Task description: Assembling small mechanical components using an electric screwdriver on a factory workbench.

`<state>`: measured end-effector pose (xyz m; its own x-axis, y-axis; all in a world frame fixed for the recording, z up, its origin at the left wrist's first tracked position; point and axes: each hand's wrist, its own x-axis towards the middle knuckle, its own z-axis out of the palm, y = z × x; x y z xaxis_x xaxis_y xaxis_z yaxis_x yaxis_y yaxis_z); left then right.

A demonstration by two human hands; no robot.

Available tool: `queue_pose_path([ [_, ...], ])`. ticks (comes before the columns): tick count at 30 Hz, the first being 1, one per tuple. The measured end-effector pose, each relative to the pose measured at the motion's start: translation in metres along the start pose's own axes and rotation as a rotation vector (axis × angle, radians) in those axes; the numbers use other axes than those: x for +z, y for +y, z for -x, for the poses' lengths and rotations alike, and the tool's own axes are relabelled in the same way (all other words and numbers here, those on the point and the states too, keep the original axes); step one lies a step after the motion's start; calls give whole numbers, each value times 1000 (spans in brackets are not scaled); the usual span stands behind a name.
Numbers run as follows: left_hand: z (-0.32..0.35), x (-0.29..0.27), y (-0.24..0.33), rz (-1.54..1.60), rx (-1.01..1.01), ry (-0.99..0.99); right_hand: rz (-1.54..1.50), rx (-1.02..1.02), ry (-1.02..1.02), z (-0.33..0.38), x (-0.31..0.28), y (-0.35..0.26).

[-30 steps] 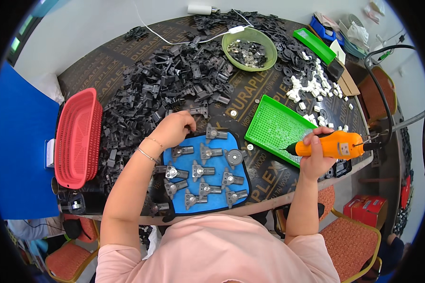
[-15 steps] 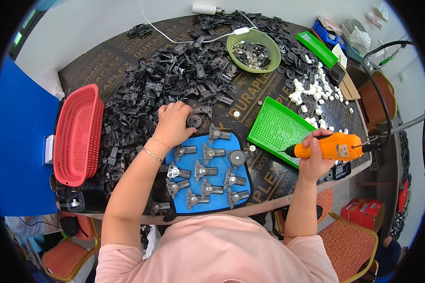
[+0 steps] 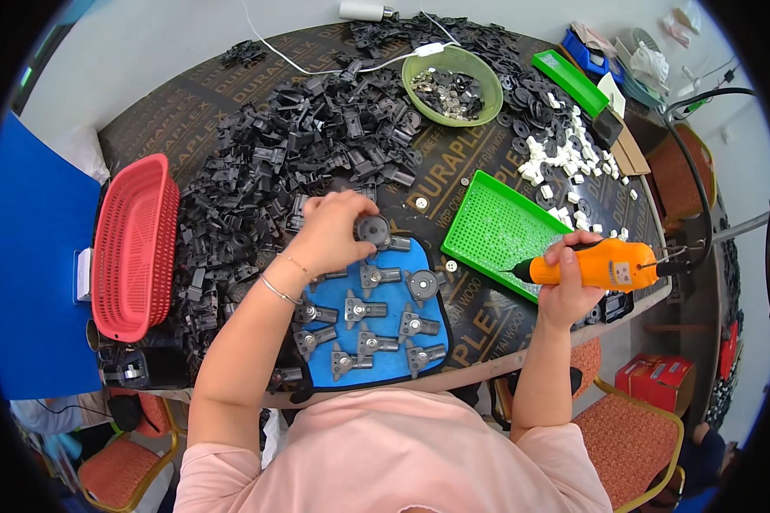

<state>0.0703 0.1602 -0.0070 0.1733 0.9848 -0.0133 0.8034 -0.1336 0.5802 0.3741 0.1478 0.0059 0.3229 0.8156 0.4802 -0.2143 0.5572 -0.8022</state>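
Note:
My left hand (image 3: 332,232) pinches a round black plastic disc (image 3: 373,229) at the far edge of a blue mat (image 3: 323,369). Under and beside the disc is one of the black brackets. Several black brackets (image 3: 364,309) with metal screws lie in rows on the mat. One of them, at the right, carries a round black disc (image 3: 423,285) on top. In my right hand (image 3: 570,295) is an orange electric screwdriver (image 3: 612,265), its dark nose pointing left over a green perforated tray (image 3: 488,224). The nose hides part of the tray, and its tip is hard to make out.
Beyond my left hand spreads a big heap of black plastic parts (image 3: 316,128). A yellow-green bowl (image 3: 490,81) of small metal pieces stands at the back. White blocks (image 3: 565,158) lie at the right. A red basket (image 3: 111,248) stands at the left; a cable (image 3: 701,171) trails from the screwdriver.
My left hand has picked up the round disc from beside the heap and moved it right, to the mat's far edge. The right hand keeps the screwdriver in nearly the same place.

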Motion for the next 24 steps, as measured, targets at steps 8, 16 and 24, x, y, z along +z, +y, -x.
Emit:
queue_pose_path([
  [8,-3,15,2,-20,44,-97,12,-15,-42,1,-1,1],
  [16,-8,18,-1,89,53,-138,3,-19,-58,1,0,0],
  [24,-8,20,-3,130,74,-110,-9,-15,-27,0,1,1],
])
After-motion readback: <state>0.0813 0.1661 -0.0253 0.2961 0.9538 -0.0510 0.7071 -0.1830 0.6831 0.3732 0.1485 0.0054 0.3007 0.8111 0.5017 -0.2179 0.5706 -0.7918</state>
